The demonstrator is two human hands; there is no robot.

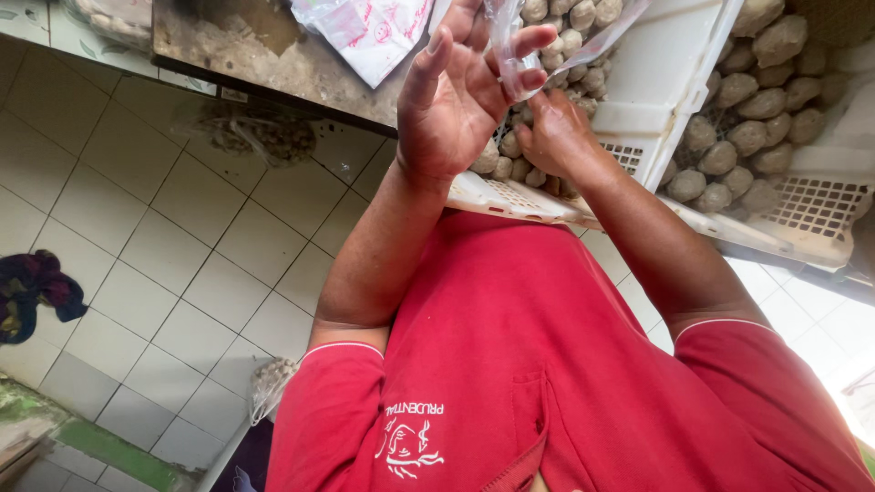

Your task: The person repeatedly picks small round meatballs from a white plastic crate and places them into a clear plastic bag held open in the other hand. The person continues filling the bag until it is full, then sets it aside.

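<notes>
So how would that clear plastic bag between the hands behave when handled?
The clear plastic bag probably is floppy: it creases and sags between the left hand and right hand. It looks thin and glossy, so likely light and a bit slippery.

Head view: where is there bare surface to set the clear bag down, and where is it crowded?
Bare room: the worn tabletop left of the pink-printed bags, and the tiled floor. Crowded: both white crates are packed with round balls, and the left hand and right hand work the clear bag above them.
</notes>
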